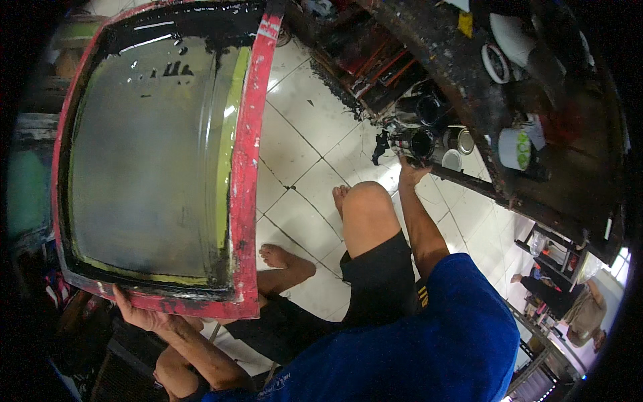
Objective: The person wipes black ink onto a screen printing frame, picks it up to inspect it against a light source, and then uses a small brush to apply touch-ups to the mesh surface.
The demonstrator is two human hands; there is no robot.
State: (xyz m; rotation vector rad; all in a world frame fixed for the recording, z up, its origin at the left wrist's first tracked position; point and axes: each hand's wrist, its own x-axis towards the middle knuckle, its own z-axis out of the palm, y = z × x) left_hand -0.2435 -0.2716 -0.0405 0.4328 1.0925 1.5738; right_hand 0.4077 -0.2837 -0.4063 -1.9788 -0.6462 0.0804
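Observation:
My left hand (142,316) grips the near edge of a large red screen-printing frame (244,194), thumb up over its rim. The frame stands tilted at my left. Its greyish mesh (140,167) has yellow-green borders and wet-looking black ink (167,33) smeared across the far end and along the sides. My right arm stretches forward to the foot of the bench. There my right hand (413,174) is around the near side of an open can (404,142) with a dark inside; some of its fingers are hidden.
Beside that can stand a silver-rimmed can (464,139) and a white-topped container (452,159). A dark, ink-stained bench (469,87) overhangs them, carrying a tape roll (495,63) and a white tub (514,149). Black scraps (380,146) lie on the tiled floor (301,141). Another person (583,311) is far right.

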